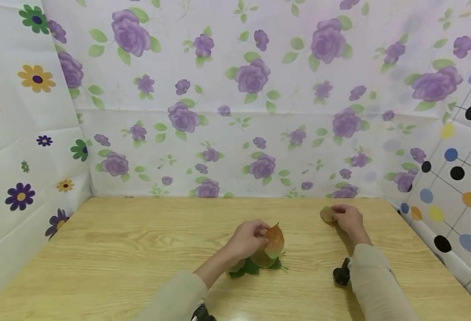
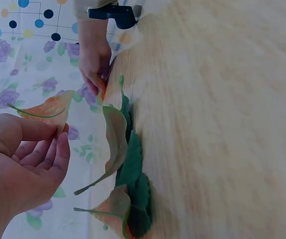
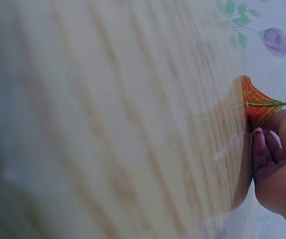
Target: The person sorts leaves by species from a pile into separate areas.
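Between thumb and fingers, my left hand [image 1: 246, 239] pinches an orange leaf [image 1: 275, 240] with a thin green stem. It is held just above a small pile of leaves in the middle of the table. Dark green leaves [image 2: 132, 164] lie at the bottom of that pile, with paler brownish leaves [image 2: 114, 142] on top, as the left wrist view shows. Farther right and back, my right hand [image 1: 350, 221] pinches another leaf [image 1: 326, 213] close to the tabletop. In the right wrist view that leaf [image 3: 257, 103] shows an orange-red, yellow-veined side and a green stem.
The light wooden table [image 1: 139, 249] carries the pile. A purple-flowered cloth [image 1: 219, 147] hangs behind its far edge, with patterned cloths at the left and right. Black wrist cameras [image 1: 341, 273] sit at both sleeves.
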Tool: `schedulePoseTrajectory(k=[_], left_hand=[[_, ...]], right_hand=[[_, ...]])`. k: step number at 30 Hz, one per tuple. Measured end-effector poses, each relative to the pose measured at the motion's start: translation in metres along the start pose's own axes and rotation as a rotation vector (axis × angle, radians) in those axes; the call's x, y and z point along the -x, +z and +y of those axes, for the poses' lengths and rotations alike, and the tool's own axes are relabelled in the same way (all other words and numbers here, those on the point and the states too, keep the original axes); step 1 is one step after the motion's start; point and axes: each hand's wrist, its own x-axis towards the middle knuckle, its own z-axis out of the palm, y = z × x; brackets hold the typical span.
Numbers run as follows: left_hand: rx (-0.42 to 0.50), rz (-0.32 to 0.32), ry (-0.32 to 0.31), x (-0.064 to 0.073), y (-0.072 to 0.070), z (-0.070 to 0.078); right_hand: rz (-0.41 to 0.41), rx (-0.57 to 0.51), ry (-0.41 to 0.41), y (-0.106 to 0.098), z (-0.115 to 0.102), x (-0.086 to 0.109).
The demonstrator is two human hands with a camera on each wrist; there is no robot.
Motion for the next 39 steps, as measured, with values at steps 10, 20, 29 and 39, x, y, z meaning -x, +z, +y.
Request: schedulePoseTrajectory(k=[10,20,29,39], left_hand=[[0.12,0.033,-0.036,-0.052,0.015,0.008],[0.062,0.096,-0.043,-0.093,0.028,0.0],[-0.075,0.105,-0.089,-0.123,0.049,-0.005],[-0.021,0.153,-0.144,-0.136,0.064,-0.019]], right_hand=[[-0.009,0.018,0.003,-0.001,0.003,-0.001],[0.004,-0.007,-0.008,0.0,0.0,0.0],[0.026,-0.002,0.028,-0.007,0.004,0.0],[0.008,-0.019,0.029,0.002,-0.001,-0.001]])
